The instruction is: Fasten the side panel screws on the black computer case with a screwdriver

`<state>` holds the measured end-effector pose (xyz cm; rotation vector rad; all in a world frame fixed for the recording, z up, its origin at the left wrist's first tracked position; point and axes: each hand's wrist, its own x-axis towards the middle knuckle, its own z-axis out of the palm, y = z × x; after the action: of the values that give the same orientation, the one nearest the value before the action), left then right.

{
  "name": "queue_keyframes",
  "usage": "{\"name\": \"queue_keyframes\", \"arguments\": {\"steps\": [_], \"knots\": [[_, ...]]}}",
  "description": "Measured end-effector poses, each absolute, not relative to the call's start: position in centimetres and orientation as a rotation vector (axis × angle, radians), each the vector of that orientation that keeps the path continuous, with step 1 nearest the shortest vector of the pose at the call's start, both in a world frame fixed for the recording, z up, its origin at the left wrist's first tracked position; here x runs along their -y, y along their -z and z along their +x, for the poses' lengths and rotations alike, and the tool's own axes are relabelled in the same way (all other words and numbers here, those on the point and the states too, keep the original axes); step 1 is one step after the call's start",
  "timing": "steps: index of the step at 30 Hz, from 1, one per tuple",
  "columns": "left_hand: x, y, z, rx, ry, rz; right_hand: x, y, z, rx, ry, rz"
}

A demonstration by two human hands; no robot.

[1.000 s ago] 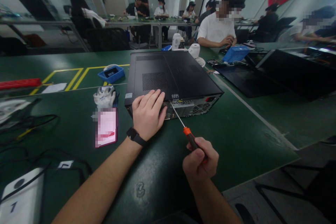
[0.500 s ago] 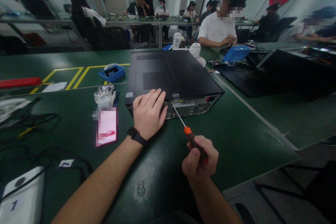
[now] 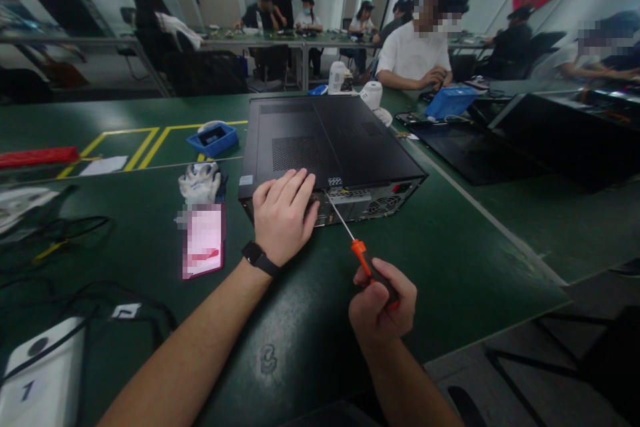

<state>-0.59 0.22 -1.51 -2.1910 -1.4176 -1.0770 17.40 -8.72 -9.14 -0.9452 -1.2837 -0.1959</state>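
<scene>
A black desktop computer case (image 3: 293, 123) lies flat on the green table, its rear panel with a fan grille (image 3: 384, 206) facing me. My left hand (image 3: 283, 217) rests on the near edge of the case, fingers stretched over the edge and thumb in front of the rear panel. A screwdriver (image 3: 359, 250) with an orange and dark handle is wrapped in my right hand (image 3: 384, 303). Its thin shaft points up and left, and the tip meets the upper edge of the rear panel, right of my left hand. Whatever the tip touches is too small to make out.
Left of the case are a blue tray (image 3: 214, 140), a grey-white glove (image 3: 200, 183) and a phone (image 3: 204, 240). Dark cables (image 3: 135, 300) and a white device marked 1 (image 3: 43, 370) sit nearer. A co-worker (image 3: 417, 53) sits across, by a blue box (image 3: 450, 103) and black panels (image 3: 475, 147).
The screwdriver handle has turned in my right hand, bringing an orange stripe into view. My right hand has shifted very slightly; my left hand and the case stay put.
</scene>
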Motion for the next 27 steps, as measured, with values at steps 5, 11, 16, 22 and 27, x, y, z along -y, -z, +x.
{"name": "queue_keyframes", "arguments": {"steps": [5, 11, 16, 22, 27], "knots": [[-0.2, 1.4, -0.6, 1.428, 1.064, -2.189, 8.5, 8.7, 17.0, 1.284, 0.129, -0.863], [-0.3, 1.4, -0.6, 1.392, 1.056, -2.167, 8.3, 8.2, 17.0, 1.322, 0.099, -0.799], [-0.2, 1.5, -0.6, 1.394, 1.044, -2.164, 8.4, 7.5, 17.2, 1.367, 0.181, -0.850], [-0.2, 1.4, -0.6, 1.404, 1.068, -2.181, 8.4, 8.4, 17.4, 1.345, 0.228, -0.838], [-0.3, 1.4, -0.6, 1.410, 1.081, -2.189, 8.1, 8.5, 17.1, 1.325, 0.160, -0.781]]}}
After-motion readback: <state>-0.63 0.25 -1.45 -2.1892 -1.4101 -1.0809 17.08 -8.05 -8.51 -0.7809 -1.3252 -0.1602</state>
